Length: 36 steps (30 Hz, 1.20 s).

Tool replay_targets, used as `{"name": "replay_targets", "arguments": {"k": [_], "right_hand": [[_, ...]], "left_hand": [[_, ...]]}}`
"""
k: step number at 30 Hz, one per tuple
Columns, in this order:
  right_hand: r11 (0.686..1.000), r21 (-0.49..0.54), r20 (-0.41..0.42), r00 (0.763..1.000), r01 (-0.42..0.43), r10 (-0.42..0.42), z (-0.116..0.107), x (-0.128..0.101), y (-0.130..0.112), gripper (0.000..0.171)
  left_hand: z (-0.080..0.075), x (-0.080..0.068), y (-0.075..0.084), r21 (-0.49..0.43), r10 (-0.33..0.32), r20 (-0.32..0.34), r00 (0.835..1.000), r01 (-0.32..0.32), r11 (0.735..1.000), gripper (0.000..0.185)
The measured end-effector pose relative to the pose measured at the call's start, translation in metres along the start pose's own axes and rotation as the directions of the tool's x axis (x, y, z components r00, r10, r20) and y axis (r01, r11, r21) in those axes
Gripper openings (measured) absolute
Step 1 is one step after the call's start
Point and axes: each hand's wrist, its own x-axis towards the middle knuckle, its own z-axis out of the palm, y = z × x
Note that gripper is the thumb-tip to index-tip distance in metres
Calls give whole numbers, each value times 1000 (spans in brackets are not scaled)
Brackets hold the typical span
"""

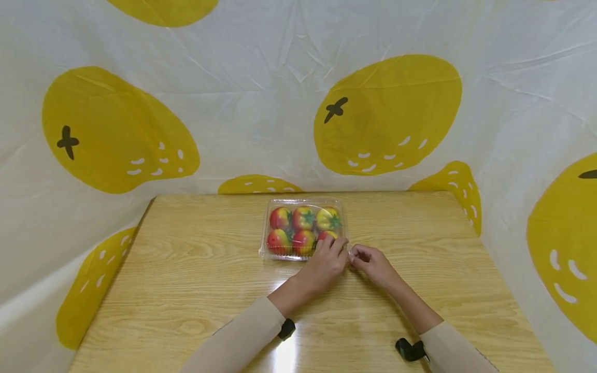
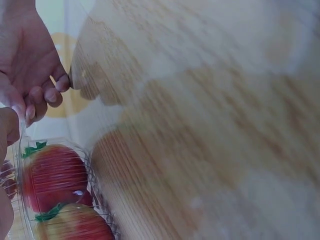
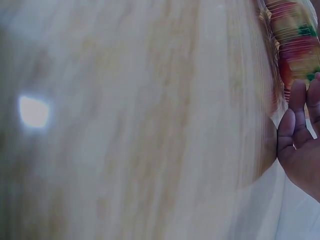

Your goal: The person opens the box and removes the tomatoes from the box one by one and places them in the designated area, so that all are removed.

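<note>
A clear plastic clamshell box [image 1: 265, 243], its lid down, holds several red-and-yellow fruits [image 1: 280, 218] with green leafy tops, like tomatoes. My left hand [image 1: 326, 264] lies over the box's front right corner, fingers bent on the lid and covering part of one fruit. Just to its right, my right hand [image 1: 373, 265] pinches the box's edge at that corner between thumb and forefinger. In the left wrist view, the right hand [image 2: 32, 65] has its fingertips at the box rim, close to the left thumb [image 2: 7, 125]. The right wrist view shows curled right fingers [image 3: 297, 95] beside the box.
The box stands near the back edge of a wooden table [image 1: 196, 290]. Behind and beside the table hangs a white cloth [image 1: 252, 119] printed with big yellow fruits. Each wrist carries a black strap or mount [image 1: 410, 349].
</note>
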Motion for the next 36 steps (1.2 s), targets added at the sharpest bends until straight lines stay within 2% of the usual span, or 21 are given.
{"name": "replay_targets", "arguments": {"k": [4, 10, 21, 30, 36], "right_hand": [[1000, 14, 24, 1000, 18, -18, -1, 2, 1, 10], [998, 44, 62, 997, -40, 37, -2, -1, 0, 13], [997, 76, 109, 994, -3, -5, -2, 1, 5, 20], [990, 138, 140, 990, -10, -9, -3, 0, 5, 28], [990, 142, 130, 991, -9, -10, -3, 0, 3, 27]], "left_hand": [[-2, 2, -2, 6, -7, -14, 1000, 8, 1000, 10], [-6, 1, -3, -20, 17, -16, 1000, -17, 1000, 12], [-9, -1, -7, -102, 21, 18, 1000, -20, 995, 19], [-9, -3, -11, -45, 91, -44, 995, -93, 995, 20], [-14, 0, -12, -27, 100, -61, 993, -102, 994, 19]]}}
